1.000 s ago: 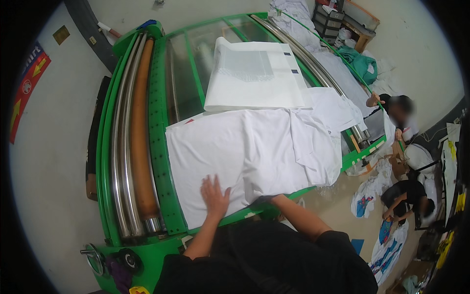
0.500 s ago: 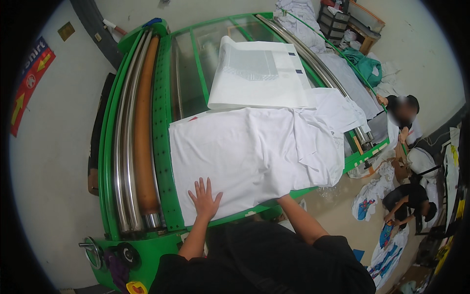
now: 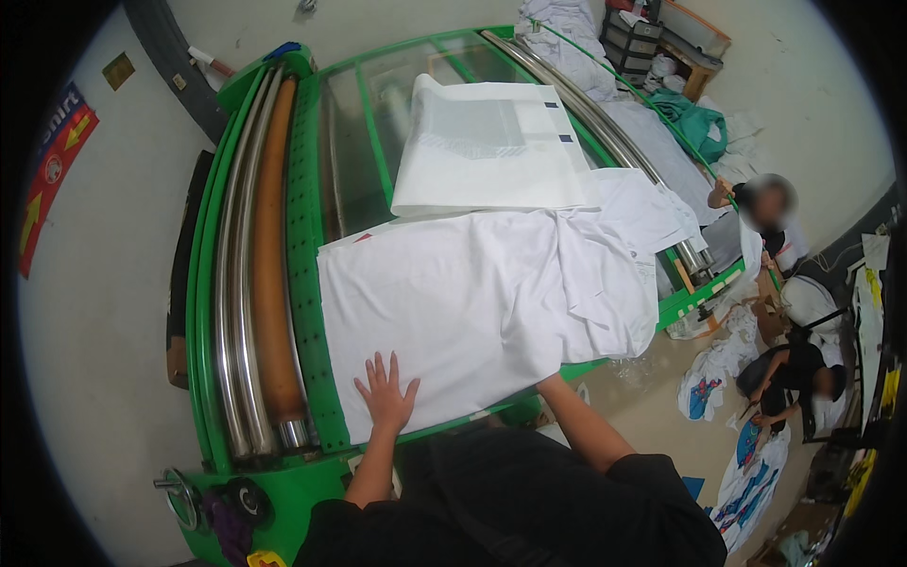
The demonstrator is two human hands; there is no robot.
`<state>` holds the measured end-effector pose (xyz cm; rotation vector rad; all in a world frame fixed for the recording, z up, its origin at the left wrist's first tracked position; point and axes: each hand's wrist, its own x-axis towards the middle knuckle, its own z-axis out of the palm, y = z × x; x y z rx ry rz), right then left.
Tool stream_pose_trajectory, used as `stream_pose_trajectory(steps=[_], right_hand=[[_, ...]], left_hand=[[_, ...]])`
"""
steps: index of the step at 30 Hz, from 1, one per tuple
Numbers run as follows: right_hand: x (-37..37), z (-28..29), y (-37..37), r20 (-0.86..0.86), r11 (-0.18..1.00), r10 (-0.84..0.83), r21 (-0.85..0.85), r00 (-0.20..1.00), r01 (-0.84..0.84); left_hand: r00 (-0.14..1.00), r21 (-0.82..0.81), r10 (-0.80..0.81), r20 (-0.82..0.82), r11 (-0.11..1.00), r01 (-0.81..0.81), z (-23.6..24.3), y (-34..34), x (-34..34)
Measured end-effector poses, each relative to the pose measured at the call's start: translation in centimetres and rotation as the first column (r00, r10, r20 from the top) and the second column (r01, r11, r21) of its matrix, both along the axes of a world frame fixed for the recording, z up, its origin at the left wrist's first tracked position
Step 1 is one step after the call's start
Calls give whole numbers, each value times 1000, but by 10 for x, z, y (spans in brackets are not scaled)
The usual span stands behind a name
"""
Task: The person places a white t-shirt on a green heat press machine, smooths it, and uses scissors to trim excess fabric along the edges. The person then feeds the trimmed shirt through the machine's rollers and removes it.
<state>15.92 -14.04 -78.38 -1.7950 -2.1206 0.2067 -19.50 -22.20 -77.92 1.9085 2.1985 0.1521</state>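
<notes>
My left grip (image 3: 386,404) has shifted left across the cloth (image 3: 444,302), now flat on it, fingers spread. The cloth lies on the green bench (image 3: 307,283), hiding my right grip, whose state I cannot determine.

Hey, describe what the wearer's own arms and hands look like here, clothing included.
A plain black top with short sleeves leaves the left forearm and right forearm bare. The left hand has no glove, and no watch or bracelet shows at its wrist. The right hand is hidden, so I can't tell whether anything is worn on it.
</notes>
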Motion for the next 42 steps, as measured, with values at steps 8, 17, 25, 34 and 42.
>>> stream_pose_trajectory(steps=[8,17,25,34,42], right_hand=[[23,-9,0,-52,991,122,-42,991,-124],[121,-31,-49,-175,981,-178,-109,968,161],[154,-29,-17,-321,941,-303,50,897,336],[234,-62,15,-37,972,-180,-161,983,172],[240,25,24,4,856,28,-517,1000,-22]], left_hand=[[986,-8,150,-72,988,-151,4,-13,-11],[973,-113,173,-150,975,-191,19,-17,-14],[961,-227,240,-140,936,-267,22,-8,-1],[943,-138,318,-96,934,-329,8,-16,2],[927,-79,364,-94,925,-372,-1,-27,52]])
